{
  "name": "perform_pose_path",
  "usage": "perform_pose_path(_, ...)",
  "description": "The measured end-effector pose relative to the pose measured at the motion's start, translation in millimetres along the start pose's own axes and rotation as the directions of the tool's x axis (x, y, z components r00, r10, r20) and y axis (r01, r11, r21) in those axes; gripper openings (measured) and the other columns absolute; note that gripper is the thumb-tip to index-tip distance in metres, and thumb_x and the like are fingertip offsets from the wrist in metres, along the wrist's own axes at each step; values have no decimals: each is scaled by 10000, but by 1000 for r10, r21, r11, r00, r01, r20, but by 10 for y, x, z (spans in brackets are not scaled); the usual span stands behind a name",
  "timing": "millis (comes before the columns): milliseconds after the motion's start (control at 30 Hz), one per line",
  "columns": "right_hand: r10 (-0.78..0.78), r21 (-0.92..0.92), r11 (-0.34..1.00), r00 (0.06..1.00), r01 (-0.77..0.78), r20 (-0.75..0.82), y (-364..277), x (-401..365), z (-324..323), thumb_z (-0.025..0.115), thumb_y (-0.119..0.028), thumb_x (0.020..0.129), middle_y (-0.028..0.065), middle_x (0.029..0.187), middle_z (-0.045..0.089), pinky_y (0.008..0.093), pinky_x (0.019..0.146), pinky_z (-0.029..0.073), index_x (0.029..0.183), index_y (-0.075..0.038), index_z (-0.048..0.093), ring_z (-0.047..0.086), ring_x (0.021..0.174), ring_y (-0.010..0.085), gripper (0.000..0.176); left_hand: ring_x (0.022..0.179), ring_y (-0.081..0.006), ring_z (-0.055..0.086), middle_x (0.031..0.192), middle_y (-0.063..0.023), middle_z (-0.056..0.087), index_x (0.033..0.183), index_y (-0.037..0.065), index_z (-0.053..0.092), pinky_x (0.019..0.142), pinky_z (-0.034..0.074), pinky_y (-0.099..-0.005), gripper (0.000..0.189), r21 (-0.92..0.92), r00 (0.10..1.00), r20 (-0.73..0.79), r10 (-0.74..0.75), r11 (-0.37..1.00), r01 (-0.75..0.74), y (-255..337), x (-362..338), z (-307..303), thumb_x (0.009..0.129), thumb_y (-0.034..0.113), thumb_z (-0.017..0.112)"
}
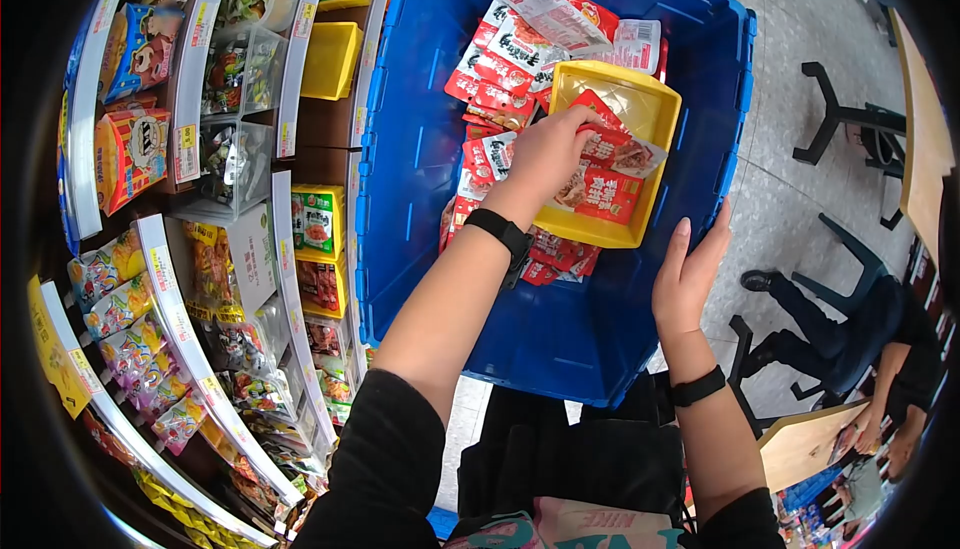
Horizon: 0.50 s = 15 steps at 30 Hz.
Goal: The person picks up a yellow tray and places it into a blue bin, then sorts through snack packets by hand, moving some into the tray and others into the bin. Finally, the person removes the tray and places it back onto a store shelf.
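My left hand [550,154], reaching in from the lower left, pinches a red snack packet [610,147] over a small yellow bin [655,214]. Inside that bin lie more red packets [608,199], and it rests on a pile of red and white snack packets [500,74] in a large blue crate [400,279]. My right hand [690,279] lies along the crate's near right side. Its fingers are stretched out and its thumb stands apart, close to the bin's corner, with nothing held.
Shelves of bagged snacks [130,164] and clear tubs [240,74] line the left. A yellow shelf bin [330,61] and filled yellow bins [320,221] sit close beside the crate. At right are a wooden table [805,449], a chair [845,264] and a seated person [850,339].
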State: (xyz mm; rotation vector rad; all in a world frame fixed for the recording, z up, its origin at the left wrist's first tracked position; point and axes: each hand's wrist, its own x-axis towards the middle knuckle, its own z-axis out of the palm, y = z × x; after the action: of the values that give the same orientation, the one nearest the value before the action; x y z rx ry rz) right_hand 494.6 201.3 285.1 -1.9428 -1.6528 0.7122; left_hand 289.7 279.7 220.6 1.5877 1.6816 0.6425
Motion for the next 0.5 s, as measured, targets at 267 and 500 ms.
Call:
perform_pose_path(267,-15,-15,1000,1000,15,-5,9,0,5,463,-210,1021,276,1367,406,447,1085,341,1491,62,224,436,1268,402,593,924,-326,653,998,-110,695,1054,108,645,852,506,-431,172,183,960,-91,263,952,-243,-157,73,58,882,103,649)
perform_pose_path(500,-18,-27,999,1000,18,-1,-10,6,-4,461,-206,1021,276,1380,398,447,1091,334,1488,62,228,425,1280,407,587,1005,-215,612,937,-16,645,983,148,672,1060,376,-425,205,386,877,-24,480,814,-435,-235,220,-75,790,134,742)
